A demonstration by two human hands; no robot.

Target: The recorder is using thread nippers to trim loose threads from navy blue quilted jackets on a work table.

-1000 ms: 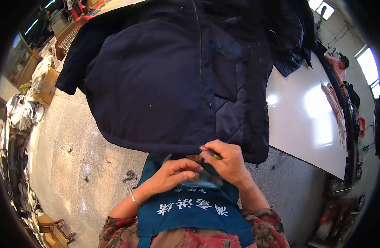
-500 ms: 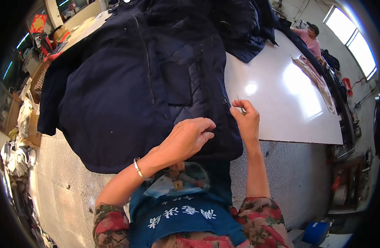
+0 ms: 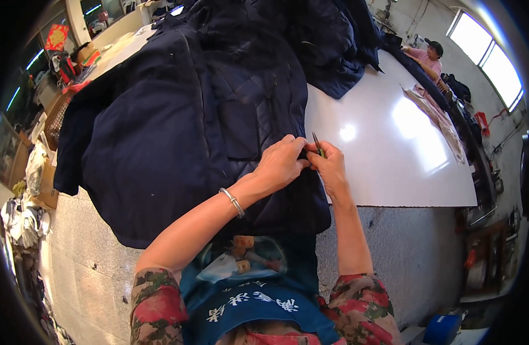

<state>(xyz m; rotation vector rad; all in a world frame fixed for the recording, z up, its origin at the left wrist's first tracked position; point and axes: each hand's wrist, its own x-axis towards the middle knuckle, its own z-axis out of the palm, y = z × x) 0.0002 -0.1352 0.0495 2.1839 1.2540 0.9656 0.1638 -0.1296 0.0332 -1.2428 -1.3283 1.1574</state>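
A dark navy padded jacket (image 3: 143, 138) lies spread over the table, its front open on a quilted lining with an inner pocket (image 3: 239, 129). A zipper (image 3: 200, 98) runs down one front edge. My left hand (image 3: 280, 163) pinches the jacket's right-hand front edge between thumb and fingers. Close against it, my right hand (image 3: 330, 168) is closed round a small pair of thread snips (image 3: 318, 145), the pointed blades sticking up from the fingers. The right fingertips also meet the jacket edge, and the exact spot between both hands is hidden.
The white tabletop (image 3: 373, 132) extends to the right, with more dark garments (image 3: 333, 52) heaped at the back. A pinkish-beige cloth (image 3: 431, 115) lies along the far right edge. Beyond it is a person in pink (image 3: 428, 60). Cloth bundles (image 3: 25, 221) stand at left.
My left hand has moved up and right onto the jacket edge, and my right hand has come slightly left to meet it. The snips' blades now point up. The jacket edge has shifted a little left.
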